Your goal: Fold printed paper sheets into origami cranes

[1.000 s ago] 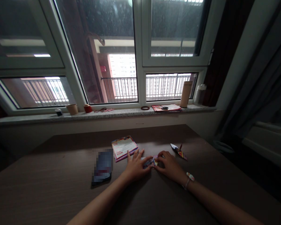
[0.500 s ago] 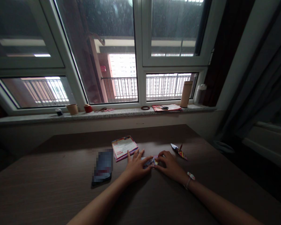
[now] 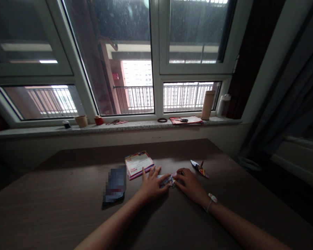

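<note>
A small piece of colourful printed paper point(image 3: 170, 181) lies on the dark wooden table. My left hand point(image 3: 150, 186) rests on its left part, fingers spread and the thumb and forefinger pressing it down. At the paper's right end, the thumb and fingertips of my right hand point(image 3: 191, 183) close on its edge, partly covering it. A stack of printed sheets point(image 3: 138, 164) sits just beyond my left fingertips. To the left lies a dark flat object point(image 3: 115, 184), blurred by pixels. Right of my right hand is a crumpled colourful paper scrap point(image 3: 200, 169).
Along the stone windowsill point(image 3: 141, 126) stand a paper cup point(image 3: 81, 121), a red spool-like item point(image 3: 98, 120), a dark ring point(image 3: 162, 120), papers with scissors point(image 3: 184, 120) on top, a tan flask point(image 3: 207, 105) and a clear bottle point(image 3: 223, 105). The table point(image 3: 54, 194) ends below the sill.
My right thumb and fingers have shifted slightly at the right end of the paper. My left hand stays in place, and the other things have not moved.
</note>
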`<state>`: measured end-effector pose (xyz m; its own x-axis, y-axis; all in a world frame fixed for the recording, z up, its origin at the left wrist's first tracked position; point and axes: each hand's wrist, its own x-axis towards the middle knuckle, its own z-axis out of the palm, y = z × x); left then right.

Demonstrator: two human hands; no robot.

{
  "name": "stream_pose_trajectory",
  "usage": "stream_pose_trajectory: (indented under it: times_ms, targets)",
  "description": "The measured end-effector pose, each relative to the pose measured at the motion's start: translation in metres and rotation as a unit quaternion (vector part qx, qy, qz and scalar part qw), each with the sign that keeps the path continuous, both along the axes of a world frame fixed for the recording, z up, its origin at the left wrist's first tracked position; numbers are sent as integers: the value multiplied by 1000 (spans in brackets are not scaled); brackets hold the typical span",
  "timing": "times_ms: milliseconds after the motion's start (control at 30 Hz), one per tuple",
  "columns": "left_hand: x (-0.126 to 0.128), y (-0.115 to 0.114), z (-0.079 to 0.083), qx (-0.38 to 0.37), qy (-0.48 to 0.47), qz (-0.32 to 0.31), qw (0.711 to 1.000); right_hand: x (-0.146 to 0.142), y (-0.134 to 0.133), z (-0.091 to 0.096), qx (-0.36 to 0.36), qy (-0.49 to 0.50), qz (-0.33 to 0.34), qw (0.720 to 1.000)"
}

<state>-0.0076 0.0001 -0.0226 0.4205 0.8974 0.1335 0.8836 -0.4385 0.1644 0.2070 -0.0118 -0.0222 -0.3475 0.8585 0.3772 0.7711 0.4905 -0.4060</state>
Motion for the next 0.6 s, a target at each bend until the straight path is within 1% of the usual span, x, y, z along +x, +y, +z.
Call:
stream_pose_trajectory:
  times_ms: [167, 467, 600]
  targets:
    - [0, 1, -1, -5, 1, -6, 1000, 0, 0, -1, 9, -11, -4, 1000]
    - [-1, 2, -3, -2, 5, -1, 1000, -1, 2, -2, -1, -14, -7, 1000]
    - [0, 2, -4, 8, 2, -2, 1000, 0, 1, -2, 6, -10, -7, 1000]
